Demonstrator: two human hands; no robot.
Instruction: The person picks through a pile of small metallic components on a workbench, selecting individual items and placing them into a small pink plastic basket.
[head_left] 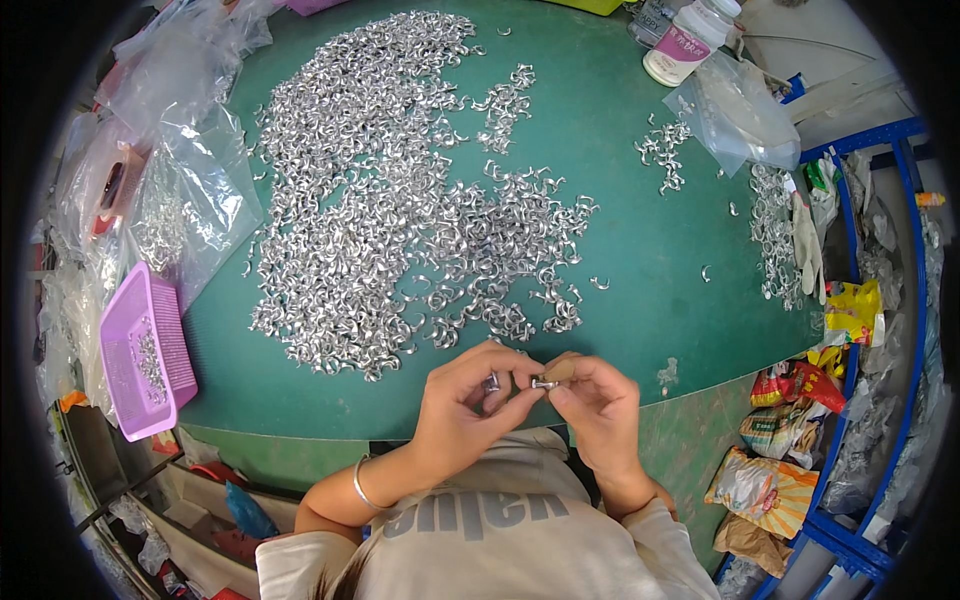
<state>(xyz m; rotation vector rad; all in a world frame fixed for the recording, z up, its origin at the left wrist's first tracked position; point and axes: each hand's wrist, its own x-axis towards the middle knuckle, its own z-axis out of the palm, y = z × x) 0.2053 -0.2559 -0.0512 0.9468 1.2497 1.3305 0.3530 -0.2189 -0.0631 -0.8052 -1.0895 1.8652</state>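
Observation:
Near the table's front edge, my two hands meet at the fingertips. Between them sits a small silver metal piece [543,383], pinched from both sides. My left hand [462,405] is closed, with another silver piece [491,382] showing inside its curled fingers. My right hand [603,408] is closed too, thumb and forefinger at the piece's right end. A small flat tan piece [559,371] shows at its fingertips; its kind cannot be made out. Just beyond the hands spreads a large heap of small curved silver metal pieces [345,215].
The green table [620,270] also bears smaller groups of metal pieces [664,152] at the right. A white jar [690,42] and a plastic bag [738,112] stand far right. At left are clear bags [205,190] and a purple basket [180,350]. Blue shelving [905,400] lines the right.

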